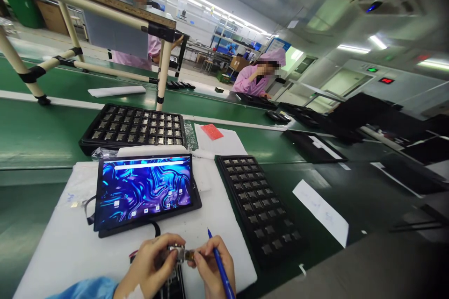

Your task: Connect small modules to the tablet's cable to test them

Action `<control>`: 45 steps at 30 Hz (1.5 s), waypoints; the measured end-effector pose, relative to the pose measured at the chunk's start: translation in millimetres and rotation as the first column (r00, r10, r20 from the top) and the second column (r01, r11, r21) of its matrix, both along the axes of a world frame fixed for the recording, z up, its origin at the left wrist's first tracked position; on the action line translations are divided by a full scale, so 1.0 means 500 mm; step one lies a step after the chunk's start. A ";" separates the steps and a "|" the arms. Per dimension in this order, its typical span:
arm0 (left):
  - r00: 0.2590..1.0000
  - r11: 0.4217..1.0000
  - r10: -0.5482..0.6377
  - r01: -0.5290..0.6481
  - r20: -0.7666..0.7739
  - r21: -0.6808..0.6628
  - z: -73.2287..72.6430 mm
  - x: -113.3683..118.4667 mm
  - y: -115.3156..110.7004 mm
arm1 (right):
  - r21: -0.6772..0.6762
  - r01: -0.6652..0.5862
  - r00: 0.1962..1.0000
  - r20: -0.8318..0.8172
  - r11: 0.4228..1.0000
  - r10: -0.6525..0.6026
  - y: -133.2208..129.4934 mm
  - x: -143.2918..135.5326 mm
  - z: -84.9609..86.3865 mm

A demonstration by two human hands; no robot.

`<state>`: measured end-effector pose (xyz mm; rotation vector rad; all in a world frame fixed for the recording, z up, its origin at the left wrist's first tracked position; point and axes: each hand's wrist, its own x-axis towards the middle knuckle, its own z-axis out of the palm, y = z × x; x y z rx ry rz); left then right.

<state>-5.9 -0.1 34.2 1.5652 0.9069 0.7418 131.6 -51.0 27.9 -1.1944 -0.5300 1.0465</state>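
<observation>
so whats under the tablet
The tablet lies on a white mat on the green bench. A black cable runs out from beneath its lower edge. Whatever else lies beneath the tablet is covered.

lit tablet [144, 193], two component trays [134, 128]

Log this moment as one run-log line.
left hand: holds small metal module | right hand: pinches module, holds blue pen | lit black tablet: on white mat
</observation>
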 end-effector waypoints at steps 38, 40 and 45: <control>0.990 0.992 -0.085 0.094 -0.114 0.084 0.001 -0.006 0.002 | -0.034 -0.013 0.995 0.099 0.999 0.016 0.001 0.002 -0.015; 0.987 0.992 -0.094 0.103 -0.129 0.068 0.001 -0.007 0.003 | -0.028 -0.007 0.995 0.098 1.000 0.010 0.003 -0.001 -0.014; 0.994 0.997 -0.080 0.079 -0.076 -0.025 0.002 -0.011 -0.004 | -0.023 0.027 0.979 0.203 0.999 -0.022 -0.001 -0.003 -0.031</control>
